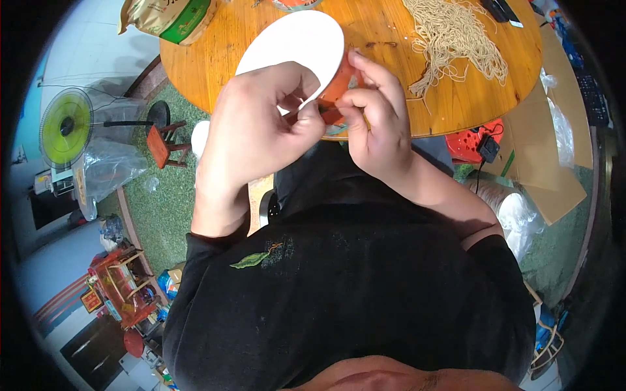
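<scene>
A white disc (293, 42) is in the upper middle of the frame, over the near edge of a round wooden table (385, 26). It looks like a long egg shape because it is tipped. The left hand (254, 120) is just below it, a bit left of the middle. Its thumb and fingers are pinched together on the low edge of the disc, and the back of the hand hides some of it.

The right hand (381, 124) is to the right of the disc and a little lower. Its fingers are bent and partly open, with the thumb near them. One fingertip is up close to the disc's right edge. An orange-red thing (338, 86) shows between the disc and this hand. I cannot tell if the right hand has hold of it or only touches it.

On the table, at the upper right, there is a messy pile of tan strings (460, 42), well apart from the disc. A cream and green bag (173, 16) is at the upper left. A green fan (67, 127) stands at the left side of the frame.
</scene>
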`<state>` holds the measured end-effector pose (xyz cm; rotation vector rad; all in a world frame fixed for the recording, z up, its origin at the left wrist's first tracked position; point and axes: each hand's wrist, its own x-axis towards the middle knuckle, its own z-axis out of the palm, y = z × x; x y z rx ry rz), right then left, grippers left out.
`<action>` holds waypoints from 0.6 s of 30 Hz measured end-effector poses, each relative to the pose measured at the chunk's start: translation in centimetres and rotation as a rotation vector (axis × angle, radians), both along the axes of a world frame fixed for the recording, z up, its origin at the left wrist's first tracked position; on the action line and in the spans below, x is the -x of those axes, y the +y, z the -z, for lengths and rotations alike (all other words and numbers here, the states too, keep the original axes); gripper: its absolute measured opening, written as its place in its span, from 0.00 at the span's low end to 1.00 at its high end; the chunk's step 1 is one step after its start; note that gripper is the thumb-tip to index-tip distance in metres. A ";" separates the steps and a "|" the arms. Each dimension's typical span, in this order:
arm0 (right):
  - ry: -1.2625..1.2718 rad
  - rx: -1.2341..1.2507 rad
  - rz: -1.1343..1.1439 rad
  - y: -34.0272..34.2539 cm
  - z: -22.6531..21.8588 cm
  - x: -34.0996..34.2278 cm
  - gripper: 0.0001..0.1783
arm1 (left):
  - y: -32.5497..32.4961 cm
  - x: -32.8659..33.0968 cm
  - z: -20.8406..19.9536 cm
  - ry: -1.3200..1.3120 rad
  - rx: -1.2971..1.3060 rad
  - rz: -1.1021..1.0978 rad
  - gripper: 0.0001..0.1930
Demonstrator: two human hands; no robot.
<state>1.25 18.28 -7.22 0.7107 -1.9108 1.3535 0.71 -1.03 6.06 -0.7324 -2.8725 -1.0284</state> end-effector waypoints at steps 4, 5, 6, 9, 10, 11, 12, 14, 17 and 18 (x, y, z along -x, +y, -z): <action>-0.049 0.013 -0.015 -0.3 0.4 -0.1 0.14 | 0.7 0.2 1.7 0.128 0.007 -0.041 0.07; -0.052 0.014 -0.014 -0.2 0.4 -0.1 0.14 | 0.7 0.2 1.9 0.124 0.008 -0.039 0.07; -0.063 -0.003 -0.018 -0.1 0.4 -0.1 0.13 | 0.6 0.3 2.1 0.127 0.009 -0.029 0.08; -0.084 -0.011 -0.031 0.0 0.4 -0.4 0.11 | 0.3 0.6 2.6 0.131 0.033 0.009 0.10; -0.091 -0.006 -0.038 0.0 0.5 -0.4 0.10 | 0.3 0.8 2.7 0.135 0.051 0.038 0.11; -0.092 -0.005 -0.036 0.2 0.5 -0.3 0.10 | 0.3 0.8 2.7 0.135 0.052 0.040 0.11; -0.109 0.004 -0.045 0.4 0.5 -0.2 0.09 | 0.4 0.8 2.8 0.122 0.037 0.026 0.12; -0.154 0.032 -0.073 1.0 0.4 0.0 0.07 | 0.5 0.7 3.0 0.107 0.023 0.011 0.14; -0.202 0.116 -0.081 2.0 -0.2 -0.1 0.05 | 0.7 1.0 3.4 0.176 -0.014 0.017 0.13; -0.266 0.102 -0.067 2.5 -0.9 -0.4 0.04 | 0.7 1.1 3.6 0.226 0.032 0.029 0.15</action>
